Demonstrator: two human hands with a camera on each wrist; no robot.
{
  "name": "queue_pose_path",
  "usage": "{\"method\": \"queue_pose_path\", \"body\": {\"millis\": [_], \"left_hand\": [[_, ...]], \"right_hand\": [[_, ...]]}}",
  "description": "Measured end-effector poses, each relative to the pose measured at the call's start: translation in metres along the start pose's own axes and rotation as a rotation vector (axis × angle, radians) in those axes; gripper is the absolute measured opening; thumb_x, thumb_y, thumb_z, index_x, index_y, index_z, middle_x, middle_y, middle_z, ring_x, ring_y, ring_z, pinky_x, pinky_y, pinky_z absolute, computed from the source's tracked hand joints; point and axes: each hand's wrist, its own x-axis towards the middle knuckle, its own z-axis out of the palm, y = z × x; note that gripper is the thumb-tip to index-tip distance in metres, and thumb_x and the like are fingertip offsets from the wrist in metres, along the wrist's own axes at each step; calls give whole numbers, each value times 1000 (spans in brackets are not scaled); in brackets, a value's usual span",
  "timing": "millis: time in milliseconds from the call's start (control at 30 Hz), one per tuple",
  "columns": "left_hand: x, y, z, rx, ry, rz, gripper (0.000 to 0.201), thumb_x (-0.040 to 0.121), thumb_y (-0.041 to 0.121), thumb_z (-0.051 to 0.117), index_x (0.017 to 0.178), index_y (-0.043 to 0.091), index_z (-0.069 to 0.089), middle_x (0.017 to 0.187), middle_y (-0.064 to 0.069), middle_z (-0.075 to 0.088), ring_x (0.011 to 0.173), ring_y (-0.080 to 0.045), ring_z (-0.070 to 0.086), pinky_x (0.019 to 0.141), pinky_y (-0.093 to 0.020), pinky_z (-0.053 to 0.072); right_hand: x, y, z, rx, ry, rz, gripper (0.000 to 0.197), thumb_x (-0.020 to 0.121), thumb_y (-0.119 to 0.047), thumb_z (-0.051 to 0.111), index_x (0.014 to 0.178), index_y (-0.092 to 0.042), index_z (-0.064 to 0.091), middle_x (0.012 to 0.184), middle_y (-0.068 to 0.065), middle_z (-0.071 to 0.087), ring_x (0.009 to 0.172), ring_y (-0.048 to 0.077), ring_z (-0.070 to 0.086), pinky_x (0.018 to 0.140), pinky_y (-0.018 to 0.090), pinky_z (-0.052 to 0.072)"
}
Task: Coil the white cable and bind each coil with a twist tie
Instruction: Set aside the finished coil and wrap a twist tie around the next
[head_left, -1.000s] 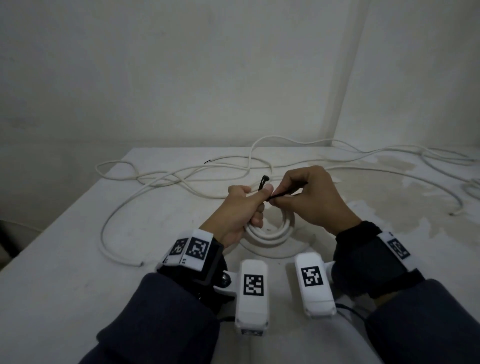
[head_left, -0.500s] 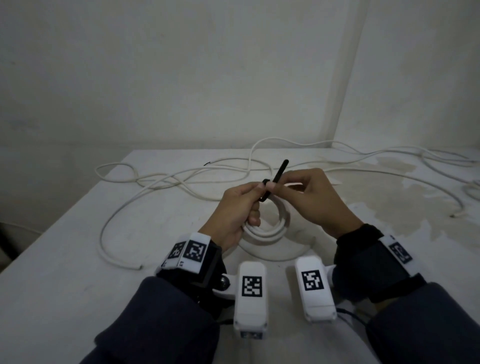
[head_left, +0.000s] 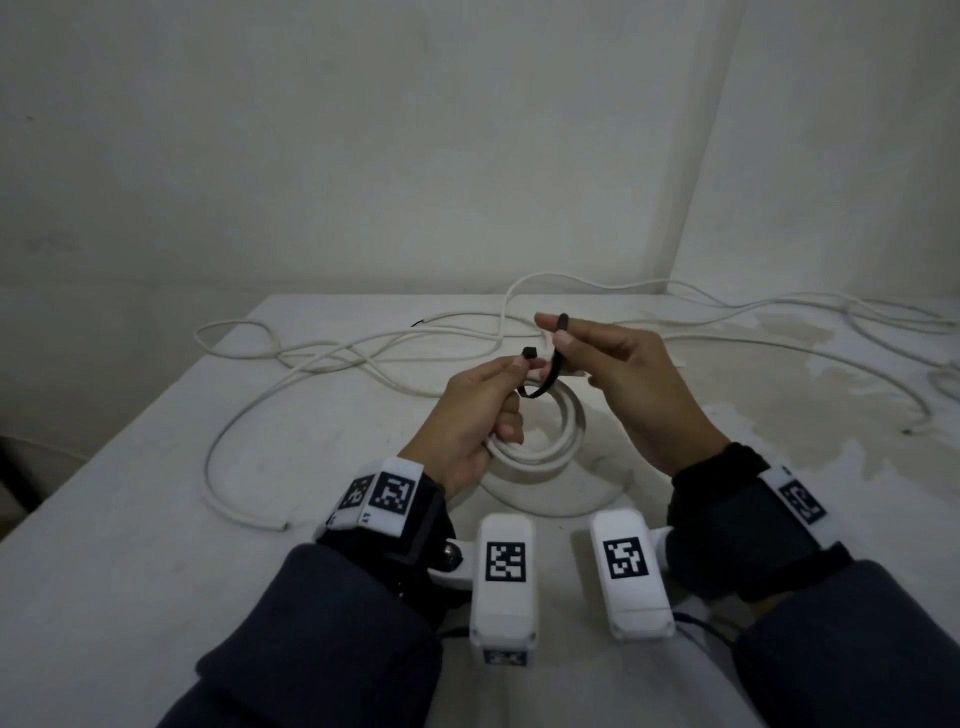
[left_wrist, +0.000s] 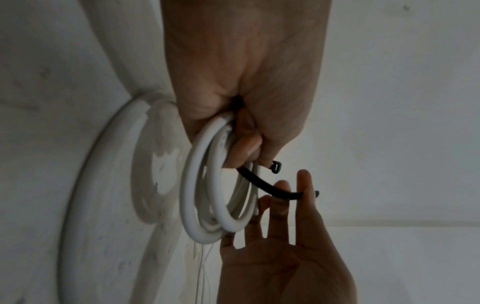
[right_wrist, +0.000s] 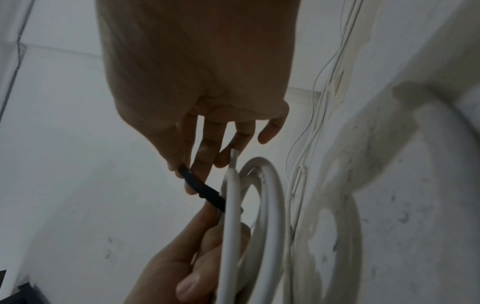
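Note:
My left hand (head_left: 480, 410) grips a small coil of white cable (head_left: 556, 441) above the table and pinches the head end of a black tie (head_left: 550, 376). The tie passes under the coil strands and curves up to my right hand (head_left: 558, 338), which pinches its tail between thumb and index finger. In the left wrist view the coil (left_wrist: 207, 197) hangs from my curled left fingers, with the black tie (left_wrist: 270, 188) running to the right hand's fingers. The right wrist view shows the tie (right_wrist: 205, 190) going behind the coil (right_wrist: 262, 205).
Loose white cable (head_left: 322, 364) snakes across the far part of the white table (head_left: 130, 519), with more strands (head_left: 831, 322) at the right. A cut cable end (head_left: 280, 525) lies near the left. A wall stands behind the table.
The right hand has lifted and pulled the tie's tail up and to the right, away from the left hand. The tie now bends in a loop under the coil.

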Motion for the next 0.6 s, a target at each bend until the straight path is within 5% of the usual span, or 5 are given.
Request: {"method": "queue_pose_path", "body": {"millis": [100,267,600], "left_hand": [[0,0,0,1,2,0,23,100,18,46,91,10,66,43,10,28,34,-2,23,34,-13,25],[-1,-1,2,-13,-1,6,24,100,16,46,86,13,66,41,10,30,33,-1,23,33,-13,26],[-1,-2,0,61,-14,22,21,100,16,46,105,8,65,41,12,33,35,-1,24,35,-13,26]], "right_hand": [[0,0,0,-14,-6,27,26,91,-5,59,115,-7,68,73,-6,73,77,-2,67,73,3,43],[0,3,-4,-71,-84,58,44,85,-4,67,126,-19,60,68,13,69,76,18,67,99,27,47],[0,5,-7,-110,-154,91,34,83,-3,69,113,-16,69,64,14,67,73,24,65,93,29,49]]}}
